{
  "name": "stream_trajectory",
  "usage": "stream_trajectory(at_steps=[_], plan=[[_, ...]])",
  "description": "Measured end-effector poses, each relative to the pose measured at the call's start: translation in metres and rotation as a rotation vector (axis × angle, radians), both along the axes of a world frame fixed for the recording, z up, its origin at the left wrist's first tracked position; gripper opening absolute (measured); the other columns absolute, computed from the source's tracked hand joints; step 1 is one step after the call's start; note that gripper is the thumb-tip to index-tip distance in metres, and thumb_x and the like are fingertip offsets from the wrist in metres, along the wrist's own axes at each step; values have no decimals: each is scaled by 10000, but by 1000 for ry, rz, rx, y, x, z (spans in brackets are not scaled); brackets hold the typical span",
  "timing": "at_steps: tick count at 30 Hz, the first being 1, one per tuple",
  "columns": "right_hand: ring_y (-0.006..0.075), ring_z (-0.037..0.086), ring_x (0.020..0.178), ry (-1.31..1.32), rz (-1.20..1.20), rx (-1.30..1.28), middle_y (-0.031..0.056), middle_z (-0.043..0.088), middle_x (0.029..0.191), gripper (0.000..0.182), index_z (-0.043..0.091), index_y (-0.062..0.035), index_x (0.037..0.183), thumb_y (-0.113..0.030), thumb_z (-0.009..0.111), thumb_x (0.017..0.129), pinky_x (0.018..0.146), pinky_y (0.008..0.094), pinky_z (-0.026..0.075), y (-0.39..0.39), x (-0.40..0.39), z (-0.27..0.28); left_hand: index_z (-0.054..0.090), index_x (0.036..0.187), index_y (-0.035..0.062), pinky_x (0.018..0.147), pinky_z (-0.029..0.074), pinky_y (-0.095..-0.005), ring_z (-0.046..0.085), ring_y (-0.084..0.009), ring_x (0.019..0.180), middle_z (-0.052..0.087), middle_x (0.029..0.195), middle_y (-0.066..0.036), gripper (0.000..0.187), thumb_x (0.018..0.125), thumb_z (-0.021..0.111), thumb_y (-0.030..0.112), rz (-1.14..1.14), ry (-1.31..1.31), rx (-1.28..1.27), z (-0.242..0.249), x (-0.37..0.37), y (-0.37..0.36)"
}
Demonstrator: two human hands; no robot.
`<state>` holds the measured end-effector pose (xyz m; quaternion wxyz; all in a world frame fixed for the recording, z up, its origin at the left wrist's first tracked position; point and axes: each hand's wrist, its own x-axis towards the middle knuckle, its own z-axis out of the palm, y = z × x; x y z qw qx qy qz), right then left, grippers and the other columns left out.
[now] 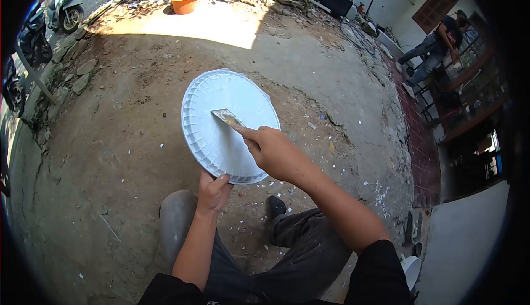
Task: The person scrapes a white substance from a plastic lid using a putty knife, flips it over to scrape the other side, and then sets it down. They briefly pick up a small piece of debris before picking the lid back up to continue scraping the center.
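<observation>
A round white bucket lid [243,92] with a ribbed rim is held up over the ground, tilted toward me. My left hand [214,192] grips its lower edge, thumb on the near face and fingers behind. In my right hand [270,150] is a putty knife [225,117], fingers wrapped round its handle. The blade lies against the lid's face near the middle, and some pale residue shows on the metal. My right hand covers the lid's lower right part.
An orange pot [184,1] stands in the sunlit patch ahead. Parked motorbikes [67,9] line the left side. At the right, a person [441,43] bends by a window frame above a red tiled step [422,150]. White flecks dot the dirt, and a white container [411,269] sits low at right.
</observation>
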<state>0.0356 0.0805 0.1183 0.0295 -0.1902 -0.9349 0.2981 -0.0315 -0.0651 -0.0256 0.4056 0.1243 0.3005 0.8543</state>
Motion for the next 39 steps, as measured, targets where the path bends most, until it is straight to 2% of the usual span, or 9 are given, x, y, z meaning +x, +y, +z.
stream_trajectory(at_steps=[3,9,12,17,22,27,31,33,39], plan=[[413,659,781,85,-18,-15,284,660,878,400,614,-90,1332,-92,536,939,725,460,509,16,-3,2,221,1527,78,1117,380,-518,444,-322,1348,411,1458,-141,825,777,537,-61,-58,-87,49,-13,-3,-3],[407,679,838,3,72,-44,266,688,944,389,636,-121,1321,-122,519,950,775,465,529,12,1,2,161,1562,91,1154,320,-535,357,-350,1403,327,1518,-165,881,758,488,-59,201,-50,-38,-20,-20,-3],[399,693,920,-81,-59,-102,250,699,1016,366,672,-96,1259,-102,504,934,814,464,547,10,-7,-5,170,1560,81,1143,342,-528,364,-335,1404,325,1521,-163,841,786,470,-51,87,84,-36,-28,-10,0],[388,692,945,17,-122,-116,253,696,1057,382,668,-99,1271,-87,513,923,835,452,544,29,2,-17,154,1564,79,1154,318,-531,348,-340,1412,308,1534,-170,843,794,476,-44,77,-34,-30,-23,-5,11],[389,690,925,-10,-21,-130,238,698,1069,399,631,-107,1322,-99,523,938,829,446,538,26,26,-12,150,1570,87,1173,282,-537,321,-362,1429,286,1552,-173,884,767,490,-54,197,-113,-49,-15,0,17],[390,689,902,-65,-126,-135,242,699,1041,397,621,-111,1335,-102,523,951,809,440,536,25,18,-12,157,1561,77,1161,311,-528,340,-351,1414,300,1539,-170,843,791,478,-42,6,19,18,-19,14,17],[388,687,914,44,-131,-105,236,699,1052,396,634,-105,1317,-104,528,936,819,435,537,41,22,-22,158,1561,75,1163,311,-520,341,-347,1414,294,1544,-172,842,791,484,-28,-4,-24,32,-29,7,17],[391,685,934,-17,-29,-98,232,700,1068,380,651,-88,1288,-104,536,926,841,435,536,35,30,-12,163,1561,69,1170,303,-511,337,-346,1414,294,1544,-173,857,775,495,-16,115,-84,-41,-17,5,15],[389,689,958,15,-26,-140,243,704,1065,373,674,-63,1252,-77,543,903,855,432,537,26,10,-21,181,1560,50,1185,271,-507,328,-344,1417,273,1559,-180,850,773,500,17,49,-28,26,-36,-8,10]])
